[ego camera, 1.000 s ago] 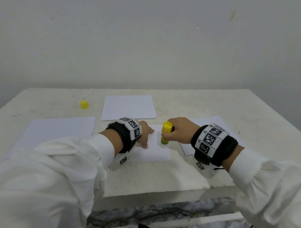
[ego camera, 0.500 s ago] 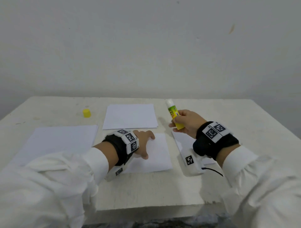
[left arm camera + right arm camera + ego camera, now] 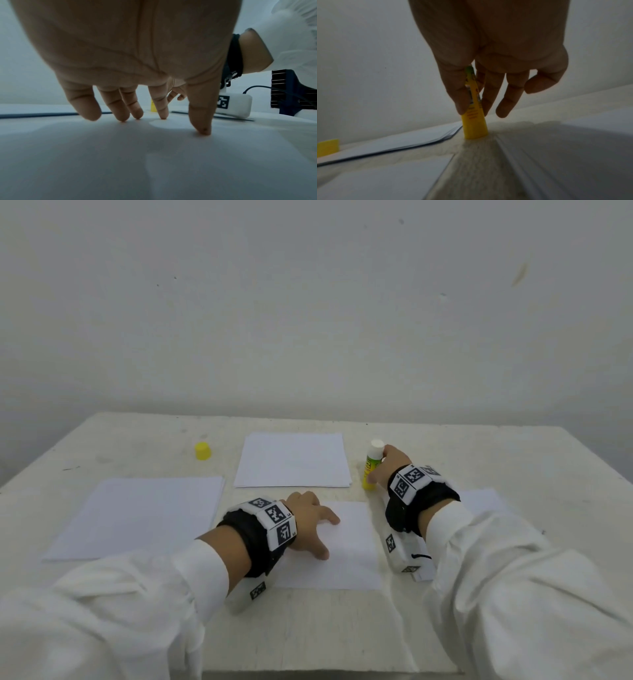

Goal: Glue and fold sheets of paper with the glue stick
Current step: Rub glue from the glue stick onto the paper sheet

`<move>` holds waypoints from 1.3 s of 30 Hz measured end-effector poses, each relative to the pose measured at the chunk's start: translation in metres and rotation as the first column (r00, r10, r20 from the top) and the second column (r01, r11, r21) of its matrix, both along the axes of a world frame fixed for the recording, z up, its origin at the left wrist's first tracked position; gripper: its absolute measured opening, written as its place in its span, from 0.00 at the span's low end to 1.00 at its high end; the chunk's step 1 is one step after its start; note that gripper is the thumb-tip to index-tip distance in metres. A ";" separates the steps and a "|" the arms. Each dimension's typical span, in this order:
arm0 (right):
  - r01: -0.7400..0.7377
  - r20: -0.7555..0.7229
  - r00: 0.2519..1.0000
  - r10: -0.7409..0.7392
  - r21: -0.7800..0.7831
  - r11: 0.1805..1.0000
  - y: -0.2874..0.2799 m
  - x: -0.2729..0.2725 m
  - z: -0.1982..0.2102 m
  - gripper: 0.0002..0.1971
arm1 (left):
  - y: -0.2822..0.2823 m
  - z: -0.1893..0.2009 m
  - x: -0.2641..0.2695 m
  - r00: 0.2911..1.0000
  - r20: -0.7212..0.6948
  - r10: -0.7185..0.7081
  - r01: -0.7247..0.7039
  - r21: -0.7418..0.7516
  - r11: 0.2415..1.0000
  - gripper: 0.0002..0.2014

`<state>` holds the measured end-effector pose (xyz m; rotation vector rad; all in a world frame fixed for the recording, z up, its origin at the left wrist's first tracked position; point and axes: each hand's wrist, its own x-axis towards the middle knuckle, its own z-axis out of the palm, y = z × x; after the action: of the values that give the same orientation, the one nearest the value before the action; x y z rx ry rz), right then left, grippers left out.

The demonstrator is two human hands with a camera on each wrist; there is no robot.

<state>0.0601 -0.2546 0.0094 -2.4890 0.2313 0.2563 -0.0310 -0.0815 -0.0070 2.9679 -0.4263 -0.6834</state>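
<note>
Parking the glue stick (image 3: 371, 464) upright on the counter (image 3: 513, 460), right grip (image 3: 390, 462) pinching its barrel between thumb and fingers, base already touching the surface just ahead of that grip. Probably best letting go gently here, straight up off the barrel, since tipping it would smear the uncapped white tip on the paper stack (image 3: 291, 460) sitting just left of the grip. Left grip (image 3: 308, 522) spreading flat, fingertips (image 3: 202, 129) pressing the sheet (image 3: 352, 549) underneath it, so keeping that pinned until the fold. Yellow cap (image 3: 202, 450) sitting well off to the left. Pale scuffed counter, more paper off beside both grips, plain blank wall (image 3: 308, 302) behind.
</note>
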 end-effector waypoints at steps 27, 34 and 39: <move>-0.628 -0.329 0.767 0.551 -0.560 0.540 0.252 -0.067 0.005 0.46 | 0.282 0.017 -0.051 0.867 0.035 0.497 -0.491 0.231 0.840 0.40; -0.641 -0.396 0.763 0.511 -0.566 0.519 0.270 -0.056 0.000 0.57 | 0.280 0.017 -0.047 0.899 0.043 0.436 -0.429 0.289 0.856 0.35; -0.660 -0.393 0.743 0.542 -0.566 0.494 0.272 -0.059 0.001 0.50 | 0.281 0.018 -0.047 0.897 0.053 0.439 -0.436 0.270 0.858 0.35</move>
<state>0.0014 0.0179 0.0105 -3.2107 -0.6568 0.8024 -0.0781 0.1991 0.0115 3.1325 0.3782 -0.7498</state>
